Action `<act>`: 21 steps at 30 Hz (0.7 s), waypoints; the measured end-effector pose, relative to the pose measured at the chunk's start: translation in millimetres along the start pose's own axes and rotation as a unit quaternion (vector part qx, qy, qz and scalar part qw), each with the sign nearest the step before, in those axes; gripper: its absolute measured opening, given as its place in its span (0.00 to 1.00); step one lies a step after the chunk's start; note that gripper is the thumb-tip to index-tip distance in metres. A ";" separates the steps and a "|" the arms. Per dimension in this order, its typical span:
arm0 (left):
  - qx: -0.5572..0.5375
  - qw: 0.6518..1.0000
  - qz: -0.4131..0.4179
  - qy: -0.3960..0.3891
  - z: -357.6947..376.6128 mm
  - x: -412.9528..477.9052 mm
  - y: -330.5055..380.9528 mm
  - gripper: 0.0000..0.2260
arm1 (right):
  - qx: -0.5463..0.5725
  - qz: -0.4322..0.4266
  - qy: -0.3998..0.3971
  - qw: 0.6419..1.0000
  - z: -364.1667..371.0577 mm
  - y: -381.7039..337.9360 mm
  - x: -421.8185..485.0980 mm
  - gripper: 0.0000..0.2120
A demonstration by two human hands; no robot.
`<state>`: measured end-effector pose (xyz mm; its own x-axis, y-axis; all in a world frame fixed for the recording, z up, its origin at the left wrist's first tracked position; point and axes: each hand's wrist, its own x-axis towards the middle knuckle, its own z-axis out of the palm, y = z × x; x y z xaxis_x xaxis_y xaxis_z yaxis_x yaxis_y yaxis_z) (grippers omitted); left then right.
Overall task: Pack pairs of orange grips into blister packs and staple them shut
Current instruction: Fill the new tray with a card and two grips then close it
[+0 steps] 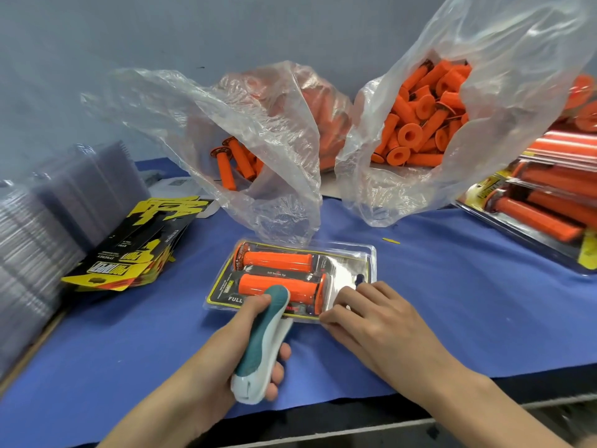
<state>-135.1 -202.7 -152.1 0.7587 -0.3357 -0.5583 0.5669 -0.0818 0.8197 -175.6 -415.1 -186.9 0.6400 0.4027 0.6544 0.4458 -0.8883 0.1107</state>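
A clear blister pack (349,253) lies on the blue cloth in front of me, holding two orange grips (274,258) over a black and yellow card. My left hand (232,344) grips a teal and white stapler (261,344), whose nose sits over the pack's near edge. My right hand (371,315) rests on the pack's near right corner, fingers bent and pressing the plastic down.
Two open plastic bags of loose orange grips (416,124) stand behind the pack, one further left (239,163). Printed cards (135,250) and stacks of empty clear blisters (35,240) lie at the left. Finished packs (542,202) are piled at the right.
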 end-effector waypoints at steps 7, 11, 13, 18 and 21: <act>-0.001 1.000 0.015 -0.013 -4.3 -3.7 -4.0 0.28 | 0.091 0.021 -0.042 0.995 -4.6 2.1 0.4 0.13; 0.003 1.000 0.017 -0.003 -3.1 -7.3 -3.9 0.28 | 0.108 0.030 -0.046 0.993 -6.1 2.4 1.0 0.10; 0.011 1.000 0.016 0.004 -2.2 -7.2 -4.1 0.27 | 0.109 0.026 -0.045 0.993 -6.5 2.9 0.7 0.08; 0.025 0.999 0.020 0.013 -3.5 -5.5 -6.1 0.29 | 0.059 0.012 -0.033 0.998 -1.8 1.4 -0.3 0.08; 0.029 0.999 0.025 0.011 -3.6 -4.5 -7.2 0.29 | 0.015 0.019 -0.013 1.000 6.3 -6.5 -0.9 0.07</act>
<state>-141.4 -197.3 -155.9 0.7924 -0.3199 -0.5194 0.5095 -0.1211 0.8519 -175.1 -408.3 -192.9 0.6723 0.3748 0.6384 0.4394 -0.8961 0.0634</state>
